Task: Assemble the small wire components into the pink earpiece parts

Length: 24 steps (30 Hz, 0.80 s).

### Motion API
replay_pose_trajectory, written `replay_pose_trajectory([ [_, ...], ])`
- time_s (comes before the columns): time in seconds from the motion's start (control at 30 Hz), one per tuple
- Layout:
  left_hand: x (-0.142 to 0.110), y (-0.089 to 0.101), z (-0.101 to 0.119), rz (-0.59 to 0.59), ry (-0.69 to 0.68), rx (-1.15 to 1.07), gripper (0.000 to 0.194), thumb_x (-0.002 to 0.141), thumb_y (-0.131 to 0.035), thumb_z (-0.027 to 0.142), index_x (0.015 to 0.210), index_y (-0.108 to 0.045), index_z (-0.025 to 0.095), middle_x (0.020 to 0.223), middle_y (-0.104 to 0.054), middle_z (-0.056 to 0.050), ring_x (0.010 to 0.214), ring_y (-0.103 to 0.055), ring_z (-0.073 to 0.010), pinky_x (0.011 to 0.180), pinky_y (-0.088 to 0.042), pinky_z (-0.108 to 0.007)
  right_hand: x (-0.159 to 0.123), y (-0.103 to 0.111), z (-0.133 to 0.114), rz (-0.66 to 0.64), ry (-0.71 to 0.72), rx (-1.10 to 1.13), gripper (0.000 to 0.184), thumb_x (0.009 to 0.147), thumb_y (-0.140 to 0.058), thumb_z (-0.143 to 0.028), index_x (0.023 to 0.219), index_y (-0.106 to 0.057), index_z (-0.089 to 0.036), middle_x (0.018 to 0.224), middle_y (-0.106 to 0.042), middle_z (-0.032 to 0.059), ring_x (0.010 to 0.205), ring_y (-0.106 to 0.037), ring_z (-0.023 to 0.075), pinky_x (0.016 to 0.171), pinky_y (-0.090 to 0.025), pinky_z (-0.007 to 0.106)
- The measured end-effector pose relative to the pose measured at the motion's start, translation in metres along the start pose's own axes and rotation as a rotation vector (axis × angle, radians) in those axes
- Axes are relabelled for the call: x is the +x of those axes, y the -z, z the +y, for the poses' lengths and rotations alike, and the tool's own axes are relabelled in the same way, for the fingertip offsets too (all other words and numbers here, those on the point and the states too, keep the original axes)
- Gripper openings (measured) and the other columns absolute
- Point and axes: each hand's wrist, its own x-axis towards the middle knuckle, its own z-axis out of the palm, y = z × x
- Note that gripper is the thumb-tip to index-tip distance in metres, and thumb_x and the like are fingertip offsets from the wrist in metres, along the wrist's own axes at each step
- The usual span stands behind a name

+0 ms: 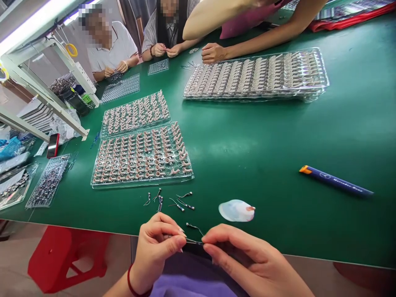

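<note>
Just over the table's front edge, my left hand [161, 243] pinches the thin wires of a small wired component [198, 242]. My right hand [238, 255] grips the same component's dark end between thumb and forefinger. Its details are too small to make out. Right behind my fingers lies a loose wired component [193, 226]. Several more wired components [182, 204] are scattered in front of the near tray [142, 184] of pinkish, pipe-shaped parts. A whitish, rounded flat piece [235, 210] with a brown spot lies beyond my right hand.
A second tray of pinkish parts [136, 113] adjoins the near one. Stacked clear trays [256, 76] stand farther back, by a person's hand [213, 53]. Other people work across the green table [262, 140]. A blue cutter-like tool [335, 180] lies right; a red stool [62, 255] stands below left.
</note>
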Motion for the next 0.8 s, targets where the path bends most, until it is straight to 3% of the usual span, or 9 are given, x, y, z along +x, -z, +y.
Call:
replay_pose_trajectory([
  [0.27, 0.006, 0.013, 0.01, 0.067, -0.006, 0.021, 0.012, 0.069, -0.083, 0.031, 0.067, -0.078, 0.02, 0.074, -0.061, -0.001, 0.055, -0.054, -0.0062, 0.049, -0.049, -0.017, -0.002, 0.005, 0.0, 0.13, 0.043, -0.032, 0.026, 0.086, -0.064, -0.045, 0.075, -0.069, -0.022, 0.067, -0.067, 0.0018, 0.059, -0.064, 0.0151, 0.055, -0.054, 0.018],
  [0.37, 0.007, 0.015, 0.013, 0.081, 0.017, 0.042, 0.016, 0.072, -0.081, 0.035, 0.072, -0.08, 0.019, 0.076, -0.061, -0.002, 0.056, -0.055, -0.0061, 0.051, -0.05, -0.017, 0.0, 0.004, 0.012, 0.16, 0.236, -0.213, 0.015, 0.091, -0.06, -0.032, 0.083, -0.068, -0.022, 0.075, -0.071, 0.0016, 0.063, -0.068, 0.0143, 0.058, -0.055, 0.018],
  [0.47, 0.007, 0.017, 0.013, 0.105, 0.063, 0.045, 0.016, 0.069, -0.084, 0.032, 0.081, -0.08, 0.022, 0.079, -0.067, -0.003, 0.063, -0.061, -0.0091, 0.058, -0.052, -0.019, 0.005, 0.002, 0.027, 0.334, 0.512, -0.478, 0.009, 0.093, -0.056, -0.019, 0.094, -0.065, -0.021, 0.081, -0.072, 0.0025, 0.067, -0.069, 0.0138, 0.066, -0.055, 0.021],
  [0.53, 0.007, 0.019, 0.012, 0.103, 0.112, 0.056, 0.023, 0.068, -0.084, 0.029, 0.09, -0.079, 0.024, 0.083, -0.07, -0.004, 0.074, -0.067, -0.0131, 0.068, -0.054, -0.021, 0.008, 0.0, 0.036, 0.395, 0.607, -0.652, 0.012, 0.096, -0.053, -0.018, 0.097, -0.065, -0.018, 0.076, -0.069, 0.003, 0.061, -0.066, 0.0136, 0.063, -0.053, 0.023],
  [0.63, 0.006, 0.023, 0.011, 0.07, 0.109, 0.156, 0.02, 0.071, -0.082, 0.027, 0.09, -0.079, 0.023, 0.096, -0.068, -0.006, 0.085, -0.067, -0.016, 0.076, -0.054, -0.023, 0.01, -0.005, 0.042, 0.352, 0.62, -0.788, 0.019, 0.099, -0.047, -0.02, 0.1, -0.065, -0.015, 0.071, -0.064, 0.0026, 0.054, -0.062, 0.0123, 0.053, -0.049, 0.024],
  [0.7, 0.006, 0.024, 0.01, 0.05, 0.07, 0.244, 0.014, 0.071, -0.081, 0.027, 0.083, -0.08, 0.021, 0.102, -0.065, -0.007, 0.085, -0.065, -0.0157, 0.074, -0.054, -0.023, 0.011, -0.011, 0.044, 0.291, 0.629, -0.794, 0.022, 0.1, -0.043, -0.018, 0.103, -0.064, -0.014, 0.077, -0.065, 0.005, 0.061, -0.065, 0.0131, 0.057, -0.051, 0.023],
  [0.8, 0.008, 0.022, 0.01, 0.016, 0.049, 0.324, 0.01, 0.069, -0.082, 0.026, 0.076, -0.079, 0.02, 0.089, -0.066, -0.006, 0.078, -0.063, -0.0154, 0.068, -0.053, -0.023, 0.016, -0.022, 0.047, 0.205, 0.654, -0.79, 0.026, 0.098, -0.04, -0.012, 0.11, -0.063, -0.015, 0.089, -0.067, 0.0096, 0.074, -0.067, 0.0184, 0.065, -0.056, 0.028],
])
